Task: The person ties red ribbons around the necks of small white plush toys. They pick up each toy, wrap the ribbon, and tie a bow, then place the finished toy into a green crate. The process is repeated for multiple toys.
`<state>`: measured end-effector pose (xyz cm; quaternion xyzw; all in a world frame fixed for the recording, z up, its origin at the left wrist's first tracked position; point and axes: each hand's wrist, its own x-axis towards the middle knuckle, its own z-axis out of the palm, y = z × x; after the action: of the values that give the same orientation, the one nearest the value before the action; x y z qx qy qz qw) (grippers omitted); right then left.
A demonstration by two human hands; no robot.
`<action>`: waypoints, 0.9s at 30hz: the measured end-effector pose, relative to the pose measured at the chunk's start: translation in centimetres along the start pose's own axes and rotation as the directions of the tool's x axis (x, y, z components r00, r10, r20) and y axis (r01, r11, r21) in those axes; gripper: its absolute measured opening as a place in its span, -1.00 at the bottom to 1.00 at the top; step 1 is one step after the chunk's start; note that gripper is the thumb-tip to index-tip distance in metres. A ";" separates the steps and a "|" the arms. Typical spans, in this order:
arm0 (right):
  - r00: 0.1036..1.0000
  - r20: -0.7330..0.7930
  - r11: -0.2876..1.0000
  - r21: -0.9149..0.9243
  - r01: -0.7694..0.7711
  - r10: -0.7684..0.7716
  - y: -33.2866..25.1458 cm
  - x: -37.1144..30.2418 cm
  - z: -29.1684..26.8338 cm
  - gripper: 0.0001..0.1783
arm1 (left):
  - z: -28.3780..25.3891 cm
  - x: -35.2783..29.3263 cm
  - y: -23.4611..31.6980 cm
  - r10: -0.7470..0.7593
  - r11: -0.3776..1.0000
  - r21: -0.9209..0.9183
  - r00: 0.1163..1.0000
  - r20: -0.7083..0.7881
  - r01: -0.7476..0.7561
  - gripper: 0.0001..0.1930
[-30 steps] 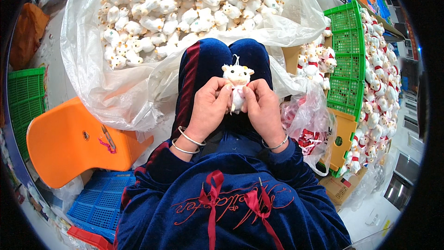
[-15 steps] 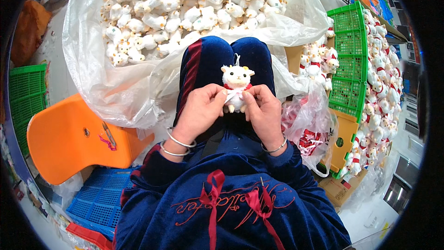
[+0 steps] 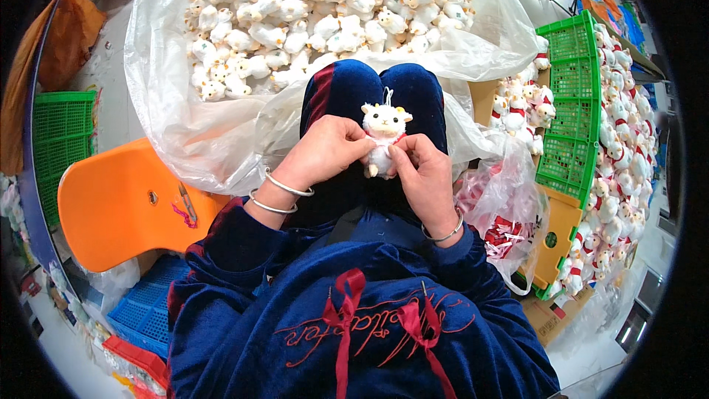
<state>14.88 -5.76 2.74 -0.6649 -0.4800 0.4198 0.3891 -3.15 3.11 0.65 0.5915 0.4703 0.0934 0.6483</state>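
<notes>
Upright over my knees is a small white plush sheep (image 3: 385, 122) with black eyes, yellowish horns and a white hanging loop on top. A bit of red shows at its neck beside my right fingers. My left hand (image 3: 325, 149) pinches at the left side of its chest, thumb and forefinger together. On the other side, my right hand (image 3: 426, 179) is closed with thumb and forefinger at the chest. Whether the fingertips grip the plush itself or a thin band on it is hidden.
Ahead, a large clear plastic sheet (image 3: 173, 114) holds a heap of white plush toys (image 3: 295, 26). At right stand a bag of red-and-white pieces (image 3: 506, 233), a green crate (image 3: 565, 103) and many red-scarfed plush toys (image 3: 609, 148). An orange chair (image 3: 122, 203) with snips (image 3: 187, 203) is at left.
My left hand has moved up and outward along the plush sheep. The red at its left neck and the white strip across its front no longer show. The whole view has shifted slightly.
</notes>
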 end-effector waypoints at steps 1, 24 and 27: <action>1.000 -0.002 1.000 -0.002 -0.002 0.002 0.1 0.0 -0.1 -0.87 | 0.1 0.2 -0.3 0.056 0.998 0.012 0.998 -0.025 -0.055 -0.77; 0.998 -0.010 0.997 -0.042 0.063 -0.063 2.7 1.2 -1.0 -0.85 | 9.3 -1.3 -2.1 0.054 0.804 -0.529 0.920 -0.389 -0.271 -0.83; 0.996 -0.021 0.994 -0.068 0.087 -0.089 3.2 1.1 -0.9 -0.84 | 9.9 -1.1 -2.8 0.056 0.726 -0.615 0.918 -0.394 -0.308 -0.83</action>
<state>16.91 -5.53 -0.13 -0.6607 -0.5178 0.3780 0.3904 2.20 -5.16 -2.66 0.3386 0.4512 0.4222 0.7096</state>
